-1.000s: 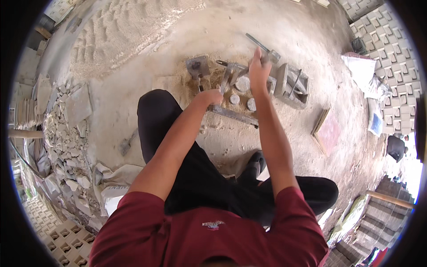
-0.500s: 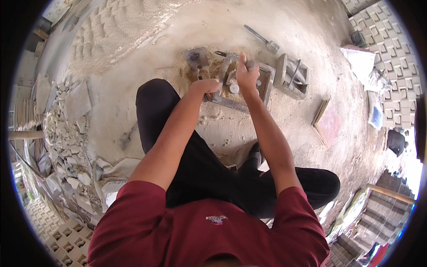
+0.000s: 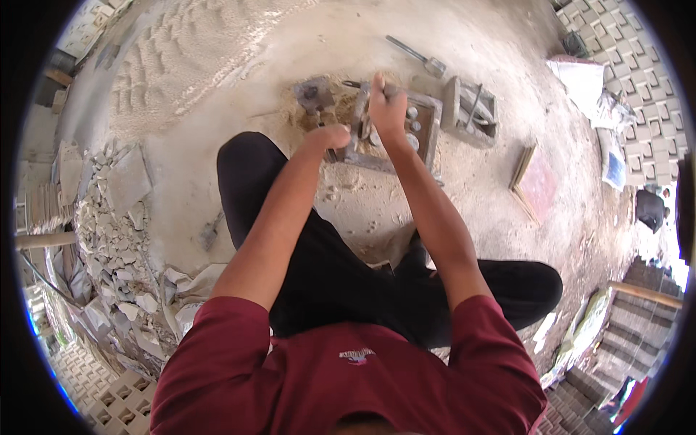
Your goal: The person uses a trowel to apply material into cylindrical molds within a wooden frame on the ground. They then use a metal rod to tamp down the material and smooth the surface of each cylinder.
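A rectangular mould frame (image 3: pixel 377 164) with grey, worn sides lies on the dusty floor before me. Several round pale plugs (image 3: pixel 413 126) show inside it. Over its left part, my right hand (image 3: pixel 388 112) is closed round a tool handle with a blunt grey end (image 3: pixel 392 90); the hand hides the rest of that tool. My left hand (image 3: pixel 333 136) is curled at the frame's left side, its fingers mostly hidden. A dark piece (image 3: pixel 331 155) juts out below it, and I cannot make out what it holds. Beyond it, a square metal plate (image 3: pixel 314 95) rests on sandy powder.
A smaller box mould (image 3: pixel 470 116) with a bar across it stands to the right. A long-handled tool (image 3: pixel 433 67) lies beyond. Flat boards (image 3: pixel 533 185) rest at right, broken rubble (image 3: pixel 116 239) at left. Patterned blocks (image 3: pixel 616 72) are stacked at the far right.
My right hand has shifted slightly left and farther away over the mould, uncovering more plugs. My left hand stays at the mould's left side. The whole view has shifted a little.
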Demonstrator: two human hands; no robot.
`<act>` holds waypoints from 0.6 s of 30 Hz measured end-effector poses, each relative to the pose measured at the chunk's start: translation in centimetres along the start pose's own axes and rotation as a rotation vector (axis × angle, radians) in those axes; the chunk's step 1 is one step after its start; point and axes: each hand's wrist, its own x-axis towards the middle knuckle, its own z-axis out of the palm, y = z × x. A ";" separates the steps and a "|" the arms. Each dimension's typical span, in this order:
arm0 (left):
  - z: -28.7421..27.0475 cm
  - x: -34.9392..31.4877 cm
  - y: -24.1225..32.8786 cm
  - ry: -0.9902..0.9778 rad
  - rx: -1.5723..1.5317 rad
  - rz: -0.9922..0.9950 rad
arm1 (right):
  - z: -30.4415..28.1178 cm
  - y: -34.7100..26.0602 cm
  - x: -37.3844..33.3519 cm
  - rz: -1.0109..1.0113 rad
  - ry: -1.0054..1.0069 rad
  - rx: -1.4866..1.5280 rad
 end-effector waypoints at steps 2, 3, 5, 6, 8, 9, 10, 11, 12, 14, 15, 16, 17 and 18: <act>-0.1 -1.0 -2.5 0.025 -0.033 -0.025 | 0.7 -1.4 -0.6 0.017 0.058 0.088; -0.5 -1.2 -3.5 0.040 -0.038 -0.033 | 1.0 -2.1 -1.0 0.037 0.124 0.162; -0.7 -0.5 -2.9 0.103 -0.222 -0.043 | 0.2 -0.5 -1.4 0.024 0.104 0.109; -0.6 -0.3 -2.4 0.120 -0.282 -0.044 | 0.0 -0.1 -0.7 0.050 0.058 0.159; -1.0 -0.9 -3.9 0.044 -0.047 -0.040 | -0.5 -3.5 -0.8 0.128 0.031 0.242; -0.3 -1.5 -4.5 0.009 0.024 -0.043 | 0.0 -3.1 -2.4 0.134 0.031 0.257; -1.0 -1.2 -3.1 0.026 -0.064 -0.071 | -0.5 -1.9 -2.5 0.004 0.063 0.247; -1.1 -0.9 -1.5 0.034 -0.158 -0.096 | -1.1 -0.3 -2.4 -0.119 0.091 0.226; -0.6 -0.7 -0.2 0.032 -0.267 -0.132 | -1.4 1.0 -2.7 -0.081 0.029 0.138; -1.0 -1.3 -0.7 0.001 0.138 0.035 | -1.7 -0.5 -2.0 -0.001 0.062 0.157; -1.1 -1.3 -0.8 -0.041 0.532 0.207 | -2.0 -1.0 -1.7 0.087 0.087 0.165; -0.8 -1.2 -0.7 -0.043 0.536 0.206 | -2.6 -1.4 -1.9 0.047 0.154 0.065; -0.4 -1.0 -0.5 0.046 -0.049 -0.034 | -2.6 -1.2 -2.1 0.049 0.157 0.066; -0.2 -0.7 -0.5 0.070 -0.339 -0.155 | -2.6 -1.2 -2.2 -0.035 0.067 0.100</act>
